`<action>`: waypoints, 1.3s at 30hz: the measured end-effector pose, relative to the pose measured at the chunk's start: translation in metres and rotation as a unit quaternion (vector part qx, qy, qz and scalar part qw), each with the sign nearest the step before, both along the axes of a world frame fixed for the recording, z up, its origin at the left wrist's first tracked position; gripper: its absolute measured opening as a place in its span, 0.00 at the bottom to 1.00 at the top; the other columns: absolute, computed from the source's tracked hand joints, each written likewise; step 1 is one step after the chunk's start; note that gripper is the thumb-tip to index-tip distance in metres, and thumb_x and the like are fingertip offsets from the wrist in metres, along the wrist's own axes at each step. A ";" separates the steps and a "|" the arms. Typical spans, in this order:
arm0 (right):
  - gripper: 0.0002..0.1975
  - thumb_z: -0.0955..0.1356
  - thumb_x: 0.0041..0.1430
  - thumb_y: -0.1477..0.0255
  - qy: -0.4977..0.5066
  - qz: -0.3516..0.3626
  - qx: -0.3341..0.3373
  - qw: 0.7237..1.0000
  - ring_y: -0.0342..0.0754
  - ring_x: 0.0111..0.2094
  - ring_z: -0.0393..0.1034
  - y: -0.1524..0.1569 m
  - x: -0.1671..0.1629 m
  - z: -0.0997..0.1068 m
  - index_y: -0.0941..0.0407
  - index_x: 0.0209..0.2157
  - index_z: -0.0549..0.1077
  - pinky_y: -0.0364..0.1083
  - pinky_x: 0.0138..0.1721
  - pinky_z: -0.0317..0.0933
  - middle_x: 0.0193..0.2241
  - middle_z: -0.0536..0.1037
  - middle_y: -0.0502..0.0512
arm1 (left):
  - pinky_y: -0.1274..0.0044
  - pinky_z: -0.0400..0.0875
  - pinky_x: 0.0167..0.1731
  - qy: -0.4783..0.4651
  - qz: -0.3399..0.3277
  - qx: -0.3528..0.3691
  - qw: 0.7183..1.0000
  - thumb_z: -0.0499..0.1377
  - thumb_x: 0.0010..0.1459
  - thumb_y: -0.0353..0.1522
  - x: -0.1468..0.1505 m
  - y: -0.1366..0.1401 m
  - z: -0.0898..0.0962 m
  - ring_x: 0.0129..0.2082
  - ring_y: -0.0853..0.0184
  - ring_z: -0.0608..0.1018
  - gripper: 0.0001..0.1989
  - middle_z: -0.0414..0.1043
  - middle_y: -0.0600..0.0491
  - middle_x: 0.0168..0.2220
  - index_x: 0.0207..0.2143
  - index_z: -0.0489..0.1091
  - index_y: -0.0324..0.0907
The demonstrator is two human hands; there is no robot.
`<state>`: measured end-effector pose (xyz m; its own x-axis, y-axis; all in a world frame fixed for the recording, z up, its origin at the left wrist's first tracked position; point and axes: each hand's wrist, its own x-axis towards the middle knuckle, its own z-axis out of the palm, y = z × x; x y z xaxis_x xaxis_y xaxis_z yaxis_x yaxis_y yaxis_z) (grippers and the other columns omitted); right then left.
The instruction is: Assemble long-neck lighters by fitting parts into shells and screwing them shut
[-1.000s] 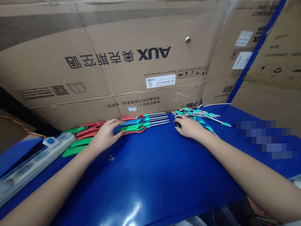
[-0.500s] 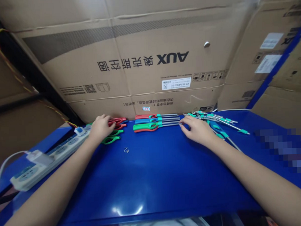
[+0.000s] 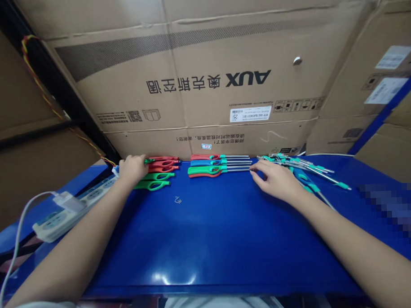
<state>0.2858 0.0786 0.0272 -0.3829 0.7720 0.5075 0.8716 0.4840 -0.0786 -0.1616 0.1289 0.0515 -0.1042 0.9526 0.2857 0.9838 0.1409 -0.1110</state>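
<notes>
At the back left, my left hand (image 3: pixel 133 169) is closed over lighter handles, with a small green handle (image 3: pixel 149 161) showing at its fingertips; its fingers are partly hidden. Red lighter handles (image 3: pixel 163 164) and green lighter handles (image 3: pixel 156 185) without rods lie beside and below it. My right hand (image 3: pixel 273 176) hovers low with thumb and fingers apart, close to the rod tips of several assembled gas lighters (image 3: pixel 206 171) stacked in the middle. Behind and right of that hand lies a loose pile of metal rods with teal collars (image 3: pixel 314 168).
A white power strip (image 3: pixel 56 224) with a plugged-in charger (image 3: pixel 69 201) runs along the left side. Cardboard (image 3: pixel 201 46) walls the back of the blue table (image 3: pixel 195 244). Small wire pieces (image 3: pixel 178 200) lie near the middle. A numbered sticker (image 3: pixel 206 146) is on the cardboard.
The view has shifted, so the scene sits slightly further right. My left hand has moved left and back over the handles, uncovering more of them. My right hand stays by the rod tips.
</notes>
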 end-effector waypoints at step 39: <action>0.15 0.66 0.65 0.70 -0.067 0.234 -0.204 0.948 0.47 0.38 0.71 -0.031 -0.024 0.005 0.52 0.53 0.70 0.45 0.37 0.62 0.47 0.73 0.54 | 0.59 0.66 0.57 -0.102 -0.347 -0.103 0.927 0.64 0.60 0.38 0.136 -0.100 -0.030 0.60 0.48 0.70 0.35 0.68 0.41 0.60 0.66 0.57 0.41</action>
<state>0.2613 0.0476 0.0326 -0.7718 0.6232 0.1262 0.5841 0.7734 -0.2463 -0.0258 0.0294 0.0218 0.5228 0.8421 0.1325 0.8327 -0.5378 0.1321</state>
